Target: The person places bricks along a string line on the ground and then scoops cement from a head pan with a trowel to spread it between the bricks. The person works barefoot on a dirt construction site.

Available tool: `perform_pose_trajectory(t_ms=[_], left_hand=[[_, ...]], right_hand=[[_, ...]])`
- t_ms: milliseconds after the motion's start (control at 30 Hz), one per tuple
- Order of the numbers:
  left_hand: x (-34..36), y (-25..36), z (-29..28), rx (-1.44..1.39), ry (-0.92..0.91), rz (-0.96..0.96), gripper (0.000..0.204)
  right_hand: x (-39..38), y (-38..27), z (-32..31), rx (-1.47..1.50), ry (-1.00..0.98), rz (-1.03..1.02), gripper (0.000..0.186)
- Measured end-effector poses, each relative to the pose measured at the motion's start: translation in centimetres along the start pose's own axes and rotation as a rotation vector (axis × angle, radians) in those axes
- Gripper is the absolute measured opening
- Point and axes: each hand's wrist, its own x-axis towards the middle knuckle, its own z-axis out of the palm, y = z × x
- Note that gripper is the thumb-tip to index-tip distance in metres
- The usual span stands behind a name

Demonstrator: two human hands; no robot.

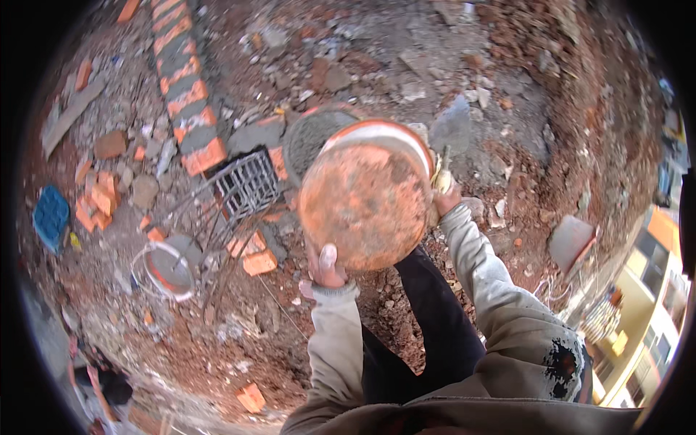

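Observation:
My left hand point(325, 267) grips the lower left edge of a round orange pan point(362, 203), its worn, dirty face turned up and tilted over another pan point(312, 141) of wet grey mortar. My right hand point(444, 194) is at the pan's right edge, closed around what looks like the pale handle of a trowel point(450, 119), whose grey blade points away from me; whether it also grips the pan is hard to tell. A white inner rim shows along the pan's far edge. My fingertips on the right are partly hidden.
A low brick-and-mortar course point(203, 156) runs away at upper left, beside a rebar cage point(239, 185). A white bucket point(174, 268), loose bricks point(98, 203) and a blue object point(51, 217) lie on rubble. Another person point(101, 384) is at lower left; buildings point(641, 297) stand at right.

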Motion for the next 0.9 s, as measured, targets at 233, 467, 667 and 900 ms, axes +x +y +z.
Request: perform_pose_trajectory(t_ms=[233, 467, 667, 900], left_hand=[[-13.3, -4.2, -11.2, 0.84, -0.071, -0.493, 0.074], [-17.2, 1.8, -19.3, 1.018, 0.235, -0.959, 0.073], [-15.5, 1.0, -17.5, 1.142, 0.274, -0.956, 0.07], [-14.7, -1.8, -14.7, 1.234, 0.159, -0.84, 0.067]], right_hand=[[-10.3, -16.9, -17.4, -0.581, 0.277, -0.237, 0.06], [-9.7, -21.3, -38.6, -1.298, 0.765, -0.322, 0.042], [0.1, -15.9, -50.9, -1.599, 0.725, -0.225, 0.036], [9.2, -14.4, -53.2, -1.565, 0.567, 0.04, 0.036]])
